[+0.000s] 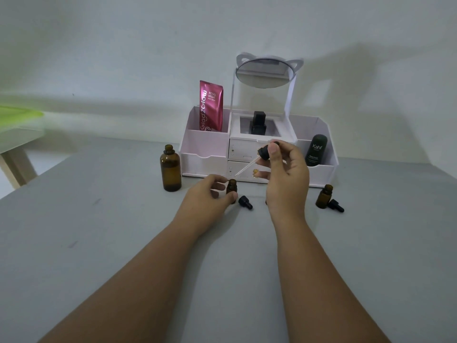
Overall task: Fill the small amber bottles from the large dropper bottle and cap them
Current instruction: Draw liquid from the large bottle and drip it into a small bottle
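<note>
My left hand (210, 196) grips a small amber bottle (231, 186) that stands uncapped on the grey table. My right hand (286, 174) pinches the black bulb of a glass dropper (263, 153); its pipette slants down-left, with the tip just above the small bottle's mouth. The large amber bottle (170, 169) stands open to the left. A black cap (245, 202) lies beside the held bottle. Another small amber bottle (324, 196) stands uncapped at the right with a black cap (335, 205) lying next to it. Something amber with a gold rim (256, 172) shows behind my right hand, mostly hidden.
A white organiser (205, 144) with a cat-ear mirror (265, 73) stands behind the bottles. It holds a pink sachet (211, 106), a black bottle (258, 122) and a dark Kahf bottle (317, 149). A wooden leg (14, 167) and green item are at the far left.
</note>
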